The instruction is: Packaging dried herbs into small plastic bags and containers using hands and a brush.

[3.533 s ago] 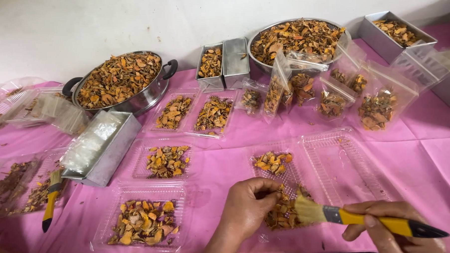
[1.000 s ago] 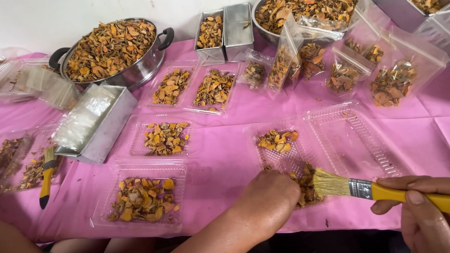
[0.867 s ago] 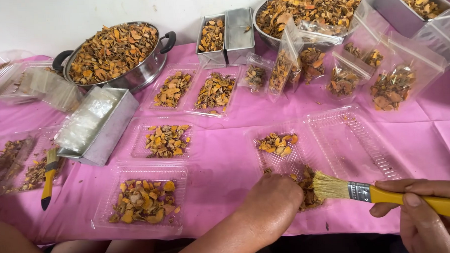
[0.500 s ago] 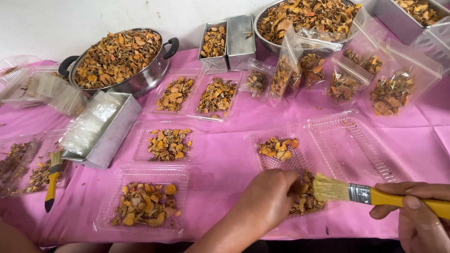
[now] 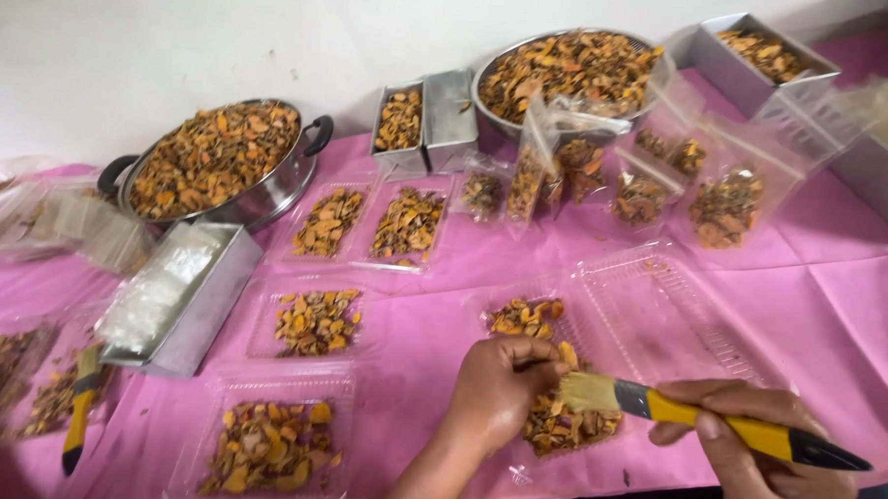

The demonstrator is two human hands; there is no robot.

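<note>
Pink cloth covers the tabletop [image 5: 839, 295], which runs up to a pale wall. At the far left a second yellow-handled brush [image 5: 79, 410] lies untouched beside a metal tin of clear bags [image 5: 175, 298], with a steel pot of orange-brown dried pieces [image 5: 215, 159] behind them. Shallow clear trays of the same dried pieces [image 5: 317, 321] sit in the middle ground, and one fuller tray [image 5: 269, 447] lies near the front edge.

Further right, the left hand [image 5: 503, 385] comes in from the bottom edge, its fingers curled down onto a clear hinged container [image 5: 653, 316] and pinching at the dried pieces in the near half of it. The open lid half lies flat just to the right. Whether the fingers actually grip any pieces I cannot tell.

Touching that hand's fingertips is the paintbrush [image 5: 666, 409]. Its pale bristles rest on the pile in the container, right beside the left hand. Its long axis runs nearly level across the view, bristles pointing left and the black handle tip pointing right and slightly down toward the front edge.

The right hand [image 5: 741, 446] is closed around the yellow handle, thumb on top, at the lower right. Behind stand filled clear pouches [image 5: 723, 205], a large steel bowl [image 5: 571, 73] and a metal tin [image 5: 762, 56].
</note>
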